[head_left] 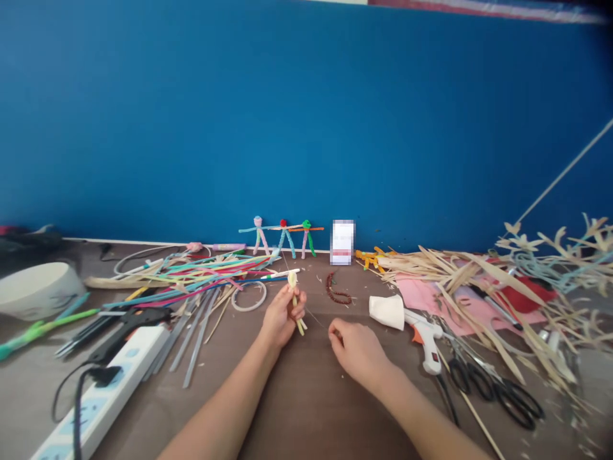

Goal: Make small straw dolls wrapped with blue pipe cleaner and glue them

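The left hand (283,316) is at the middle of the dark table (297,415), thumb and fingers pinching a small pale-yellow bundle (292,281) whose rounded head sticks up above the grip while its cut ends poke out below, toward the right. The right hand (358,351) is a little nearer and to the right, apart from the left, its fingers curled and the thumb pressed to the forefinger; they seem to pinch a fine thread (315,318) that slants over from the bundle, though it is too faint to be sure. Beyond the hands lies a curved string of dark red beads (339,298), and farther off three pipe-cleaner figures (284,224) stand in a row against the blue wall (306,128), arms outstretched, with a blurred-out white card (342,243) to their right. On the left are a heap of coloured stems (191,271), a pale ring (249,310), clear glue sticks (198,338), a black glue gun (131,324) and, nearest, a white power strip (124,377) with a black plug in it. On the right, a white glue gun (428,338) lies with its front end at a white cup (385,312), near black-handled scissors (517,402) and a pile of straw-coloured strips (450,271) partly covering a pink sheet (416,294).
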A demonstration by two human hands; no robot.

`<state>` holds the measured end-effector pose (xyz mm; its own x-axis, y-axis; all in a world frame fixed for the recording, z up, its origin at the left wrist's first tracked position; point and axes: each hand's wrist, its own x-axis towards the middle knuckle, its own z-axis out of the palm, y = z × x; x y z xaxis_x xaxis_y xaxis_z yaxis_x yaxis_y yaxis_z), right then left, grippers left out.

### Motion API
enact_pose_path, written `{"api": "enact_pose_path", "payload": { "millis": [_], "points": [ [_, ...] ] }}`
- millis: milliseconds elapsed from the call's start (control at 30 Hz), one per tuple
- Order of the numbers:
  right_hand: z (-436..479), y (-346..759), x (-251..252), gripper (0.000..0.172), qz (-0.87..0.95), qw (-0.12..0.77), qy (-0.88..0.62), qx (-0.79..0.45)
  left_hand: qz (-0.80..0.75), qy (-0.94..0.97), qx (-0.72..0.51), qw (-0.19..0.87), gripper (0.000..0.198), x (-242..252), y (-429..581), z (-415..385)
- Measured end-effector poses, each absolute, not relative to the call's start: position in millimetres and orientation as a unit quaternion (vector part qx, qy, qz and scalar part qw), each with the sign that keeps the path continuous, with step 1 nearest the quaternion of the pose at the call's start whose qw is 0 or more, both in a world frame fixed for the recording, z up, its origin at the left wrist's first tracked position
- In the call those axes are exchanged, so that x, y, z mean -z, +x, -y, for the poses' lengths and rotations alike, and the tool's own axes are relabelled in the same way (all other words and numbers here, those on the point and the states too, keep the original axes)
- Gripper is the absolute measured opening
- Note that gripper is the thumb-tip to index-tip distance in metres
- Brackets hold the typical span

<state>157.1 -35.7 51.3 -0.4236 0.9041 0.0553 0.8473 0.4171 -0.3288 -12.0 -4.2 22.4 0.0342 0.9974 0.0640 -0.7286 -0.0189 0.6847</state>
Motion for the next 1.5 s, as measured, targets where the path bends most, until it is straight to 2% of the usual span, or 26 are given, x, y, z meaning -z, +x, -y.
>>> {"api": "enact_pose_path", "payload": {
  "millis": [333, 433, 600, 800, 933, 1000, 1100, 1367, 1500],
  "points": [
    [40, 153, -52, 0.024, 0.849, 0.052, -0.524, -0.037, -0.263, 0.274, -0.671, 0.637, 0.014, -20, -17, 3],
    [31, 153, -54, 0.024, 0.836, 0.079, -0.542, -0.014, -0.234, 0.283, -0.652, 0.663, 0.014, -21, -16, 4],
    [10, 148, -69, 0.024, 0.816, 0.285, -0.5, -0.053, -0.246, 0.32, -0.622, 0.671, 0.016, -25, -6, 10],
    [-16, 117, -71, 0.022, 0.654, 0.554, -0.458, -0.238, -0.266, 0.357, -0.624, 0.642, 0.019, -24, 5, 14],
    [-30, 97, -57, 0.029, 0.492, 0.654, -0.429, -0.383, -0.277, 0.379, -0.609, 0.639, 0.021, -18, 8, 12],
    [-37, 93, -49, 0.035, 0.41, 0.661, -0.407, -0.479, -0.28, 0.393, -0.588, 0.649, 0.022, -14, 9, 11],
    [-46, 96, -39, 0.03, 0.347, 0.632, -0.388, -0.573, -0.284, 0.408, -0.565, 0.658, 0.022, -12, 11, 10],
    [-54, 106, -33, 0.02, 0.306, 0.662, -0.369, -0.576, -0.262, 0.394, -0.525, 0.708, 0.021, -16, 11, 14],
    [-54, 103, -41, 0.018, 0.288, 0.644, -0.36, -0.611, -0.255, 0.384, -0.524, 0.716, 0.022, -14, 10, 13]
  ]
}}
